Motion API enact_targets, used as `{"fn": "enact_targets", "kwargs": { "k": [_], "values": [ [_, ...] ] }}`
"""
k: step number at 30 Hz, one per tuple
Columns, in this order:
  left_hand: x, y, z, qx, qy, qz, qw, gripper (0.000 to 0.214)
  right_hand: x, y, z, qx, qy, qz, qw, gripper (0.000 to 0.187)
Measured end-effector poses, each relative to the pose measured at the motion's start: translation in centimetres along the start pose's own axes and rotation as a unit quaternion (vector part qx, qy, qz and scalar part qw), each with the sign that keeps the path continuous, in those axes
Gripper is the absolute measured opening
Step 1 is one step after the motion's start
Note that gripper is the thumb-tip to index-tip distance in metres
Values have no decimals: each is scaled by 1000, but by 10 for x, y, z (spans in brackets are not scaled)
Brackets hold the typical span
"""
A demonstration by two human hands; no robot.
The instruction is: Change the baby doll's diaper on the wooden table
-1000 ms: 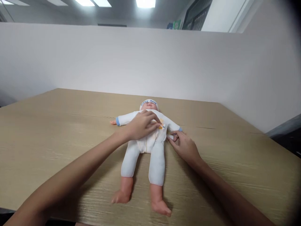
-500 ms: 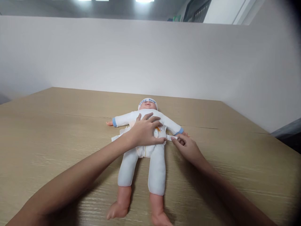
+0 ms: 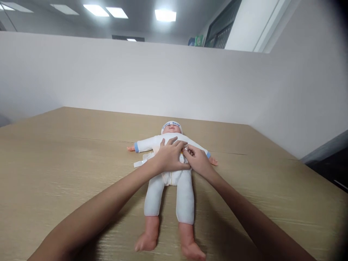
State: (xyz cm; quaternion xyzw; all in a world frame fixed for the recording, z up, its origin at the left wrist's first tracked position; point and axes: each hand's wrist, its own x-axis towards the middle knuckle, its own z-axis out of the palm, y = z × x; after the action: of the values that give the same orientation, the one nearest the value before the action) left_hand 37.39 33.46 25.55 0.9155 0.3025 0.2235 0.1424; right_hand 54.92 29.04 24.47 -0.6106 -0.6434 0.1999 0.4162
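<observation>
A baby doll (image 3: 185, 197) in a white suit with blue cuffs lies on its back, feet toward me. Around its waist sits a white diaper (image 3: 171, 178), largely covered by my hands. My left hand (image 3: 171, 155) rests spread over the diaper's front, thumb pointing right. Just beside it, my right hand (image 3: 198, 158) pinches the diaper's right-side tab at the front of the waist; the tab is mostly hidden by the fingers. On the left, the other diaper tab (image 3: 139, 164) sticks out loose over the table.
The doll lies on a wide wooden table (image 3: 81, 188) with a seam across it. A pale partition wall (image 3: 152, 79) rises behind the table. At the far right stands a dark object (image 3: 331, 166) past the table's edge.
My right hand has brought the pinched tab leftward and up, from beside the doll's hip to the diaper's front. My left hand keeps pressing there. The camera has tilted upward.
</observation>
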Motion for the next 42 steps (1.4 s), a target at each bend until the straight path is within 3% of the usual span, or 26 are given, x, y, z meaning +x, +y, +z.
{"fn": "enact_targets", "kwargs": {
  "k": [3, 6, 9, 15, 19, 25, 29, 32, 38, 42],
  "values": [
    [2, -5, -6, -37, -7, 11, 999, 79, -12, 0, 4, 6, 28, -40, 999, 26],
    [-1, -17, -19, -118, -25, 36, 992, 77, -33, 6, 3, -29, 60, -147, 987, 28],
    [-14, -38, -31, -229, -34, 30, 972, 63, -49, 14, 1, -89, 19, -225, 970, 46],
    [-64, -97, -21, -261, 111, -42, 958, 39, -52, 26, -2, -166, -20, -279, 946, 60],
    [-89, -121, -15, -186, 139, -95, 968, 35, -53, 20, -3, -163, -8, -271, 949, 56],
    [-96, -112, -26, -73, 189, -37, 979, 34, -38, -26, 2, -159, 41, -264, 950, 36],
    [-89, -95, -26, -99, 132, 52, 985, 53, -7, -54, 16, -158, -14, -270, 950, 27],
    [-83, -91, -21, -116, 94, 67, 986, 54, 14, -54, 30, -143, -20, -253, 957, 23],
    [-89, -101, -18, -82, 126, 44, 988, 15, 25, -37, 41, -87, -13, -189, 978, 18],
    [-94, -104, -22, -60, 153, 45, 985, 11, 22, -39, 39, -72, -15, -189, 979, 18]
  ]
}}
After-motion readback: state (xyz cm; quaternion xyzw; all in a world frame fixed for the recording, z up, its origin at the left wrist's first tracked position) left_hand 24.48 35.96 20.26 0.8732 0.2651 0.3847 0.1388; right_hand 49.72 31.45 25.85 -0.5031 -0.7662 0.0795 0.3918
